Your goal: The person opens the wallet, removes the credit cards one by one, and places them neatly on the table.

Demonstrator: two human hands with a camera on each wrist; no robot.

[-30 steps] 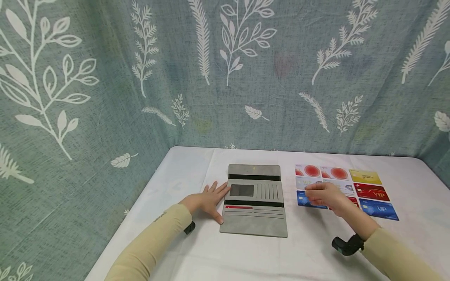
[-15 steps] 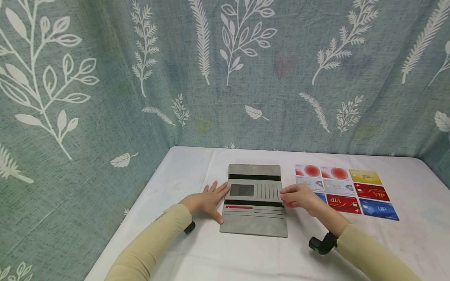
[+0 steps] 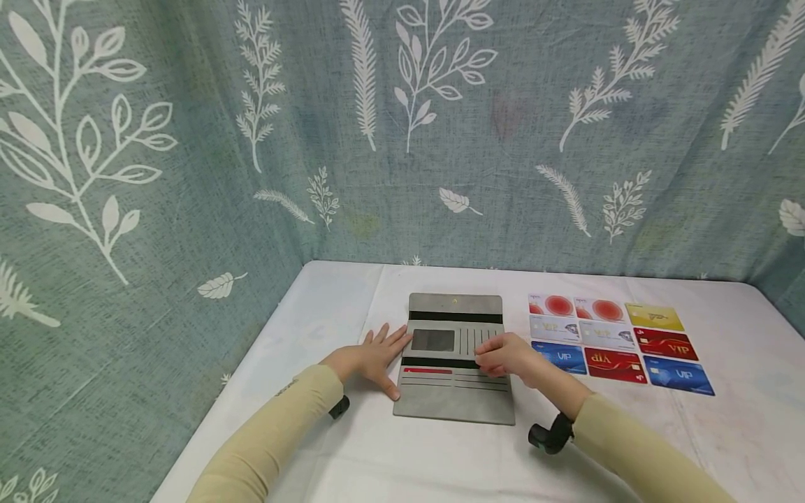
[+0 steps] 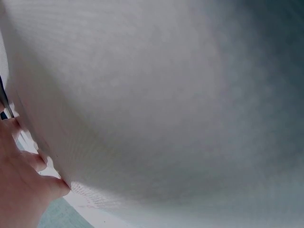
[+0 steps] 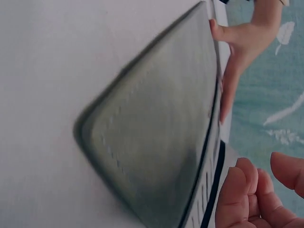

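Note:
A grey wallet (image 3: 453, 409) lies unfolded on the white table, with several slots, a dark window and black bands. From its lower left slot shows the edge of a red card (image 3: 428, 371). My left hand (image 3: 371, 360) rests with spread fingers on the table and touches the wallet's left edge. Over the right part of the wallet is my right hand (image 3: 512, 358), its fingers loosely bent near the middle slots. In the right wrist view thumb and fingers (image 5: 242, 190) stand apart, with nothing seen between them.
Right of the wallet, several cards lie in rows, among them a yellow card (image 3: 654, 316), a red VIP card (image 3: 665, 343) and a blue VIP card (image 3: 679, 375). A patterned grey-green curtain (image 3: 377, 230) hangs behind and left of the table (image 3: 440, 461).
My right hand has moved left from above the cards, past the wallet's right edge, to over the wallet. The cards lie uncovered now. My left hand has stayed in place.

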